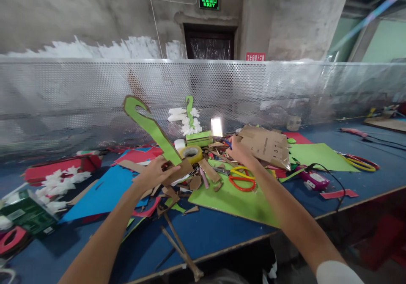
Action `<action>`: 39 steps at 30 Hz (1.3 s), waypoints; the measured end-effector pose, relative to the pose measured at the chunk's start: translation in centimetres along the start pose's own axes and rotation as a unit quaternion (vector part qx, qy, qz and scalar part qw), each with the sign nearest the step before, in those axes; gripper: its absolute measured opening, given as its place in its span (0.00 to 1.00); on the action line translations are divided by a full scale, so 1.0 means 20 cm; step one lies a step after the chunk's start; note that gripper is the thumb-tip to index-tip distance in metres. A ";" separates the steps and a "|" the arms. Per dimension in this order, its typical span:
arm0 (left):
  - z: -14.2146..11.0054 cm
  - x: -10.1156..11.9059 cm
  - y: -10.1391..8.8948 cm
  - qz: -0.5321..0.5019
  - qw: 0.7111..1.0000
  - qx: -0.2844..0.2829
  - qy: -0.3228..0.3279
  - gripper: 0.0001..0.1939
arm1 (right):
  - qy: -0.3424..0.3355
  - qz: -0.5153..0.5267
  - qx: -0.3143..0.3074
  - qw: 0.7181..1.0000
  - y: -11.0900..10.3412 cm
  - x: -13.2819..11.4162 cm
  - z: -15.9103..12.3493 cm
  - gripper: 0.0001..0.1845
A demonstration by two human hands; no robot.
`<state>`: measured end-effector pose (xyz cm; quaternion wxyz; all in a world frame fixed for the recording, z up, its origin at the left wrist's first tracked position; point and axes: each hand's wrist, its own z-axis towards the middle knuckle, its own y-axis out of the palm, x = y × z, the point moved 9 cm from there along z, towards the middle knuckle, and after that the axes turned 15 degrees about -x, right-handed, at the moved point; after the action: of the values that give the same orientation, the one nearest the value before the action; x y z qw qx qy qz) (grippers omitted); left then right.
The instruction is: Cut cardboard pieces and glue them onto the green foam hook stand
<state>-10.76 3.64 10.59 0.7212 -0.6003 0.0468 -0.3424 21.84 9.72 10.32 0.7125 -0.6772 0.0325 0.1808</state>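
Blue tabletop [218, 237] fills most of the lower half, with a green sheet [222, 203] lying at 5 o'clock from the view's centre. The green hook piece [155, 131] is held up at 9, leaning toward 10. Looks like card, so I'd guess super light, stiff-ish, easy to crease near the curl; grab it low, not by the tip. Left hand [154, 173] at 8 does that, fingers wrapped round the cardboard base [177, 173]. Right hand [237, 148], toward 4, is mostly closed on a blue thing [226, 143], too hidden to identify tbh.
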 end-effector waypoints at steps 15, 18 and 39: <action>0.00 -0.02 0.00 -0.017 0.999 -0.006 -0.047 0.26 | -0.190 0.431 -0.043 0.881 0.15 -0.11 0.05 0.16; -0.01 -0.01 -0.01 -0.061 0.997 0.002 -0.041 0.24 | -0.187 0.473 -0.052 0.859 0.18 -0.15 0.05 0.18; -0.08 -0.14 -0.10 -0.278 0.957 0.069 -0.039 0.25 | -0.330 0.463 0.103 0.816 -0.02 -0.36 -0.11 0.10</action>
<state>-14.51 3.85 10.97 0.6388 -0.5512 -0.1734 -0.5080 15.73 6.09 12.65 0.5781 -0.4046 0.1234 0.6978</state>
